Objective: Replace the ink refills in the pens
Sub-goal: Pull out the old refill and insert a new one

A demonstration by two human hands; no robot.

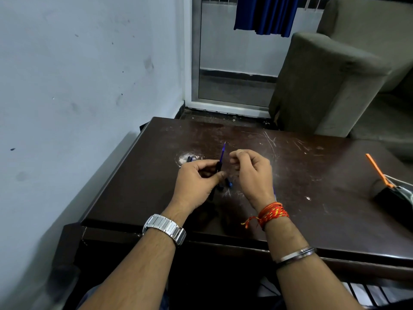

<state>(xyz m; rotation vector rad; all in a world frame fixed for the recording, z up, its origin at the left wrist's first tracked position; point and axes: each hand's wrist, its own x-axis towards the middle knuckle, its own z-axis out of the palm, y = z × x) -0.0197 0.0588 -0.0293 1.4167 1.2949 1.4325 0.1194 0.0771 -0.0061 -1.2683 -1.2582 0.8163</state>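
The single head-worn camera is looking forward and down from above the person's forearms, sitting close over the dark table (312,175) and facing the wall (78,74) and glass door (234,63).

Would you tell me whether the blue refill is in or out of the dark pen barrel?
Partly in: the blue refill sticks up, tip uppermost, out of the dark pen barrel held in the left hand.

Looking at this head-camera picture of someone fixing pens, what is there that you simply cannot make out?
- Whatever the right hand pinches: its curled fingertips hide it.
- Lower end of the dark pen barrel with the blue refill: covered by the left hand.
- Small blue pieces on the dark brown wooden table between the hands: too small and shadowed to identify.
- Black box with orange tool: cut off by the right edge.
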